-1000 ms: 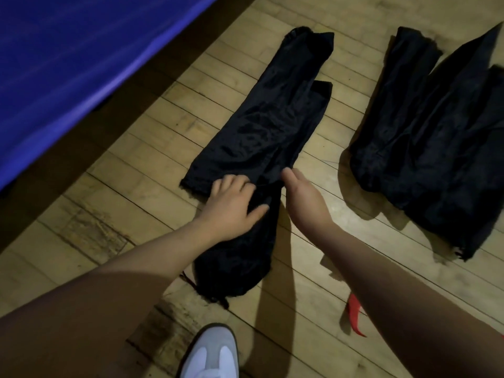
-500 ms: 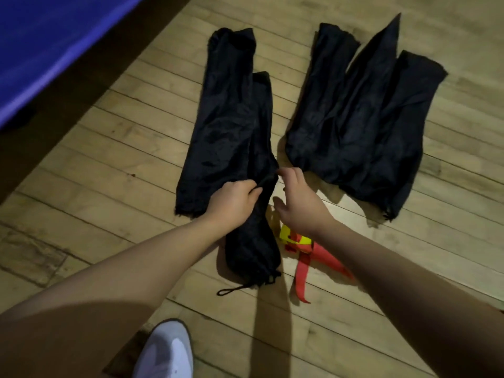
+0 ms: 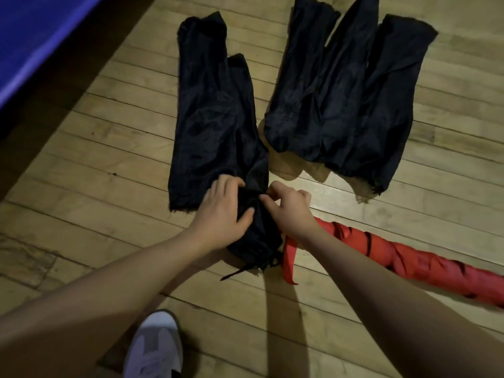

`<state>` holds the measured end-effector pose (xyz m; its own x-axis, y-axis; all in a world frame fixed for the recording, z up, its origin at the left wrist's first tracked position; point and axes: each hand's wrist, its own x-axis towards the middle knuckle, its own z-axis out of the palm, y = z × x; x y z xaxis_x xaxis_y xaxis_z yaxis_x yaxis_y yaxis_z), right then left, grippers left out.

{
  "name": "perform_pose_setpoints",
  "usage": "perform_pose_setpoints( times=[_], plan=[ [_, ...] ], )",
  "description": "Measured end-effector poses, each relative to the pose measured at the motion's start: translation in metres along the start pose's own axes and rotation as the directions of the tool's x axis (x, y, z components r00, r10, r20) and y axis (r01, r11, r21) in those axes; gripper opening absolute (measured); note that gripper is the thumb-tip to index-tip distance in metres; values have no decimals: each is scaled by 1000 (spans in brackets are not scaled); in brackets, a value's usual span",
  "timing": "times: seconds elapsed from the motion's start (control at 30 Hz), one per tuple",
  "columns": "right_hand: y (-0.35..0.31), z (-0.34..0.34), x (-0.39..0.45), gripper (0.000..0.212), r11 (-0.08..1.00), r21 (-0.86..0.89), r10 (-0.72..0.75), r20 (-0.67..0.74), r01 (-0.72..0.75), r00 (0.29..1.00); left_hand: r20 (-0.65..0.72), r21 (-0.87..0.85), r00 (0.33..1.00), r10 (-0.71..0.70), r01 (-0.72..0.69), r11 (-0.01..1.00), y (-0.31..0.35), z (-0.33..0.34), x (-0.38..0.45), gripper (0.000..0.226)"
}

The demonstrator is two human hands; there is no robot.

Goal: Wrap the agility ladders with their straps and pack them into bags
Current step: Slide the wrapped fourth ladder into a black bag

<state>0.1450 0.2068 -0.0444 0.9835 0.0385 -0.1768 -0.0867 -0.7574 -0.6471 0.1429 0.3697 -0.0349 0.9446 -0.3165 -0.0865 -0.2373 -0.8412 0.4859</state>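
A: The left hand (image 3: 227, 211) lies on the near end of a black bag (image 3: 256, 230), fingers curled over the bunched cloth and gripping it.

B: Why there?

A: My guess is it pins the bag to the floor (image 3: 81, 159) so the mouth can be worked open. A drawstring (image 3: 240, 272) trails from that near end, so the opening looks to be on this side.

B: And further left?

A: A blue mat (image 3: 41, 36) at the far left, and a white shoe (image 3: 155, 345) near the bottom edge. A flat bag (image 3: 207, 118) lies just left of the held one, touching or overlapping it.

B: The right hand (image 3: 289, 211)?

A: Just right of the left one, thumb and forefinger pinching the same bag's cloth. The two hands seem to be pulling the fabric apart or gathering it.

B: Where is the ladder?

A: The red ladder (image 3: 403, 257), rolled and bound with its strap, lies on the floor at near right, its end under the right wrist. It sits beside the bag mouth, likely ready to go in; it is not in yet.

B: Anything beyond?

A: A pile of bags (image 3: 349, 99) at far right, well apart from the hands.
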Motion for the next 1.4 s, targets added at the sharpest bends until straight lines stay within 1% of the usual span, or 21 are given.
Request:
perform_pose_setpoints(
  times=[0.03, 0.1, 0.17, 0.23, 0.27, 0.33, 0.37, 0.43, 0.53, 0.57, 0.6, 0.67, 0.73, 0.8, 0.87, 0.93, 1.03, 1.1, 1.23, 1.3, 1.4],
  plan=[
    [0, -2, -2, 22, 1000, 23, -10, -11, 11, 1000, 24, 48, 999, 45, -46, 998, 2, 2, -9, 60],
    [-3, -5, -6, 25, 995, 99, -22, -20, 24, 1000, 86, 119, 995, 42, -52, 991, 4, 11, -20, 58],
    [-7, -10, -10, 24, 974, 225, -14, -21, 19, 1000, 67, 126, 997, 31, -40, 991, 4, 17, -21, 36],
    [-12, -14, -15, 20, 957, 291, 8, -38, 4, 999, 12, 52, 1000, 20, -20, 998, 4, 15, -18, 16],
    [-13, -16, -18, 17, 951, 310, 21, -46, -6, 999, -17, -12, 1000, -6, 6, 1000, 4, 11, -16, 14],
    [-13, -19, -23, 11, 942, 335, 32, -35, -18, 999, -51, -159, 993, -103, 94, 983, 7, 2, -10, 20],
    [-12, -21, -27, 19, 940, 339, 23, -5, -20, 1000, -47, -217, 988, -150, 136, 967, 10, -4, -9, 24],
    [-8, -26, -38, 47, 958, 288, -34, 92, 6, 995, -35, -261, 985, -168, 154, 953, 13, -13, -8, 27],
    [-6, -27, -54, 77, 991, 83, -121, 173, 108, 977, -60, -269, 986, -155, 134, 954, 13, -22, -11, 26],
    [-7, -24, -57, 78, 991, 15, -134, 162, 133, 978, -68, -283, 985, -158, 133, 950, 11, -23, -12, 22],
    [-8, -20, -59, 72, 984, -59, -161, 121, 169, 979, -67, -295, 984, -164, 138, 946, 10, -23, -14, 17],
    [-12, -14, -60, 43, 958, -166, -238, 2, 235, 971, -52, -277, 985, -162, 142, 950, 10, -25, -17, 12],
    [-17, -15, -59, 23, 961, -100, -266, -87, 257, 960, -95, -159, 990, -109, 93, 983, 8, -26, -20, 16],
    [-23, -19, -57, 24, 970, 30, -237, -117, 242, 964, -169, -8, 984, 52, -54, 998, 8, -29, -25, 26],
    [-28, -24, -56, 28, 975, 95, -188, -114, 199, 976, -115, 86, 969, 220, -211, 974, 10, -32, -32, 43],
    [-28, -26, -57, 29, 976, 105, -180, -78, 188, 980, -49, 144, 964, 260, -251, 957, 14, -28, -37, 49],
    [-24, -27, -61, 28, 976, 68, -204, -58, 207, 977, -82, 214, 963, 258, -236, 948, 17, -21, -34, 28],
    [-19, -27, -60, 27, 978, -46, -206, -79, 203, 975, -113, 254, 956, 271, -236, 938, 15, -20, -30, 19],
    [-5, -30, -58, 32, 955, -276, -140, -90, 110, 986, -64, 180, 980, 189, -175, 968, 15, -25, -26, 30],
    [1, -31, -56, 32, 949, -310, -91, -91, 59, 992, -4, 148, 961, 277, -274, 950, 14, -23, -28, 36],
    [4, -32, -53, 32, 976, -216, -37, -115, 11, 993, 155, 236, 873, 462, -487, 841, 12, -20, -30, 51]
  ],
)
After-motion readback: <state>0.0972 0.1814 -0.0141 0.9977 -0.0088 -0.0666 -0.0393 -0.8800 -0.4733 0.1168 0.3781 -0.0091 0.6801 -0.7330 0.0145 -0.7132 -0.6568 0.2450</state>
